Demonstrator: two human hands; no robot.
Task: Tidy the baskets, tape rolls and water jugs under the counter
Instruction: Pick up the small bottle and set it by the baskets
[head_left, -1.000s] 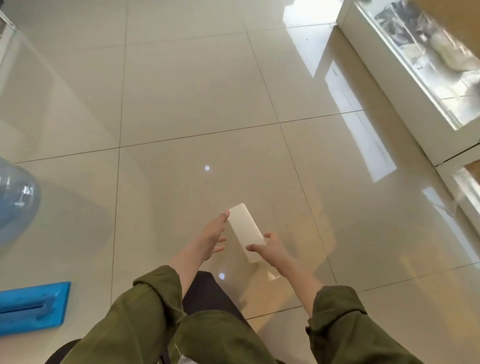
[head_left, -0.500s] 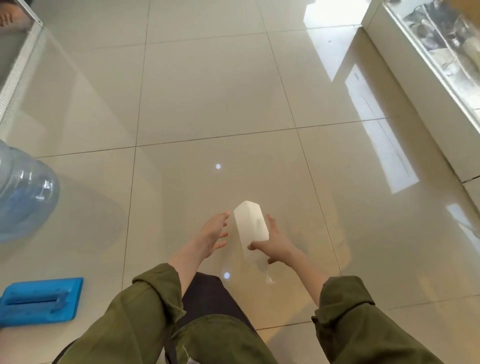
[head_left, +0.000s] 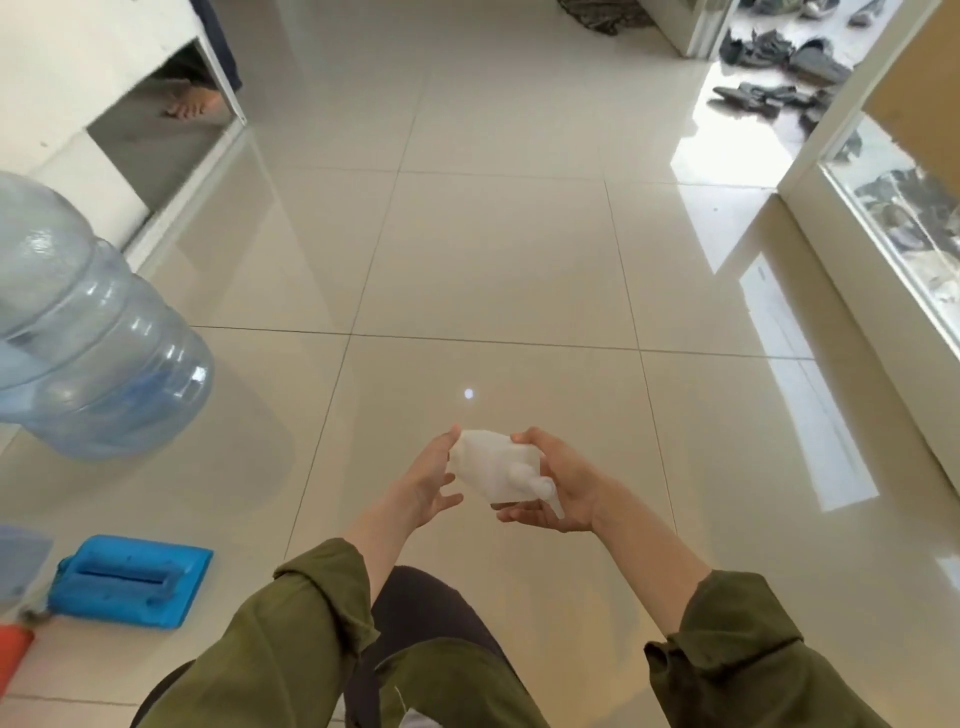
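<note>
Two hands are holding a small white plastic bottle above the floor: right hand curling round its neck end, left hand, spread open, bracing its side. Probably light and slippery; grip the body.

translucent blue plastic water jug: cut by left edge | red-orange cylindrical object: mostly off-frame, unidentifiable | small white plastic bottle: blurred

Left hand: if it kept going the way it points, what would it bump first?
Probably the white bottle, held by the right hand. The left hand points right at it, thumb touching; depth for the other fingers is unclear.
</note>
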